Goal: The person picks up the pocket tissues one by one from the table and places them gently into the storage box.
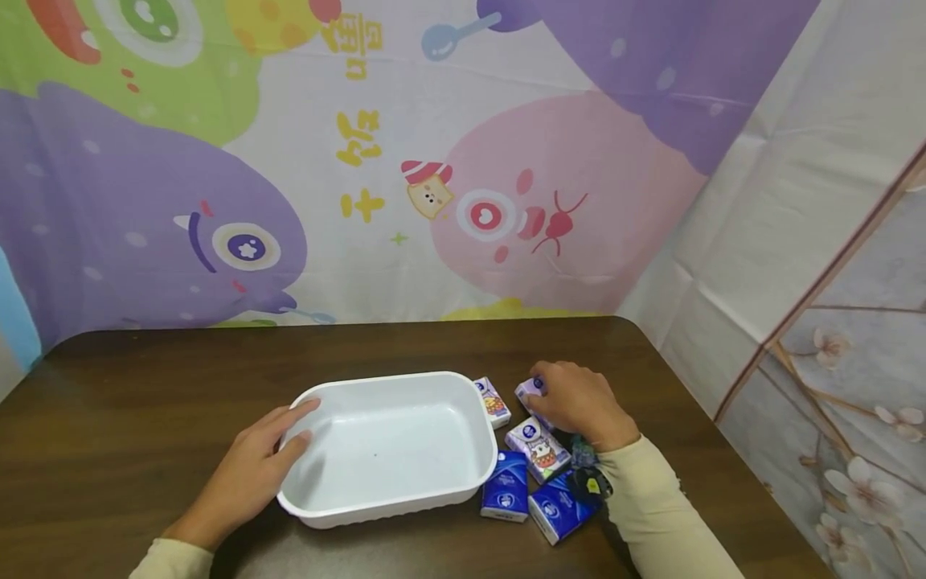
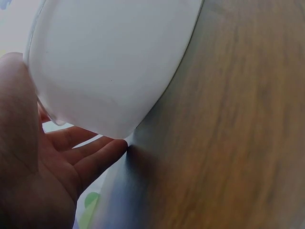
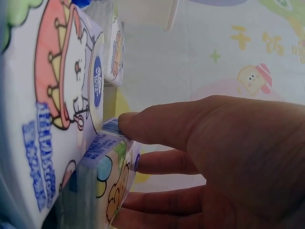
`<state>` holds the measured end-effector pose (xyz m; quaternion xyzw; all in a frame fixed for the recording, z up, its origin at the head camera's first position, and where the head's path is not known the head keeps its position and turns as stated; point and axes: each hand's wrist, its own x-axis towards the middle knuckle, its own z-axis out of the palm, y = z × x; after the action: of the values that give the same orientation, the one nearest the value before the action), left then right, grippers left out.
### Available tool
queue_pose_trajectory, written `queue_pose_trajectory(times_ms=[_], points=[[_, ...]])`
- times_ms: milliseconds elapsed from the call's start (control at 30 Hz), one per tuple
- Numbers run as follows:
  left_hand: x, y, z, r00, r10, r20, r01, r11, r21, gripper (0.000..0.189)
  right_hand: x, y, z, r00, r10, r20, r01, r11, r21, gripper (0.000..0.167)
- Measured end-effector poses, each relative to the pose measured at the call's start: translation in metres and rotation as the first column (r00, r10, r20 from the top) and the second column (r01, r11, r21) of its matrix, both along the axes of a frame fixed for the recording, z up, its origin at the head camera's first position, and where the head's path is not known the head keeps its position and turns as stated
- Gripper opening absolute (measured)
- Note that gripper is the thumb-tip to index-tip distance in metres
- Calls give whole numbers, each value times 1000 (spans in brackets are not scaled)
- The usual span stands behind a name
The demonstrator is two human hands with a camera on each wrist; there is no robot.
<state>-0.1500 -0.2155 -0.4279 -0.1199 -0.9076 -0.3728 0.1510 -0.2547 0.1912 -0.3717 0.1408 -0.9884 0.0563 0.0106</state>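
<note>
A white plastic basin [image 1: 391, 450] stands on the table, and no objects show inside it. My left hand [image 1: 249, 466] holds its left end; the thumb is over the rim, and in the left wrist view fingers [image 2: 102, 160] lie against the outside. To the basin's right, my right hand [image 1: 582, 402] pinches a small purple-and-white tissue pack [image 1: 528, 390], with the thumb [image 3: 152, 125] on its edge. Nearest that hand lies another cartoon-printed tissue pack [image 1: 538, 449]. A third cartoon pack [image 1: 493, 402] lies against the basin's right side.
Two blue tissue packs [image 1: 505, 486] lie in front of the cartoon ones, one partly under the right wrist. The dark wooden table [image 1: 181, 362] meets a cartoon-printed cloth [image 1: 362, 265] at the back. A flower-patterned panel [image 1: 854, 402] rises at the right.
</note>
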Motion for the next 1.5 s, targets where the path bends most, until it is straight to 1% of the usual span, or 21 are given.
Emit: queue_pose_trajectory(times_ms=[167, 467, 700, 1000, 1133, 1300, 1500], points=[[1, 0, 1, 1000, 0, 1, 0, 1000, 2, 42, 0, 1, 0, 1000, -5, -10, 5, 1000, 2, 47], [1, -1, 1, 1000, -5, 25, 5, 1000, 4, 42, 1, -2, 2, 1000, -1, -16, 1, 1000, -6, 49], [1, -1, 2, 1000, -10, 28, 9, 1000, 18, 42, 1, -1, 3, 999, 0, -53, -1, 1000, -20, 49], [1, -1, 2, 999, -7, 40, 6, 1000, 26, 41, 1, -2, 4, 998, 3, -68, -6, 999, -40, 49], [1, -1, 2, 999, -5, 33, 4, 1000, 24, 41, 1, -2, 4, 996, 4, -89, -9, 998, -55, 49], [2, -1, 1, 1000, -1, 4, 1, 999, 40, 39, 0, -2, 4, 994, 5, -110, -13, 997, -74, 50], [2, 0, 1, 1000, -3, 11, 2, 999, 50, 38, 0, -2, 4, 992, 6, -128, -18, 995, -97, 51]])
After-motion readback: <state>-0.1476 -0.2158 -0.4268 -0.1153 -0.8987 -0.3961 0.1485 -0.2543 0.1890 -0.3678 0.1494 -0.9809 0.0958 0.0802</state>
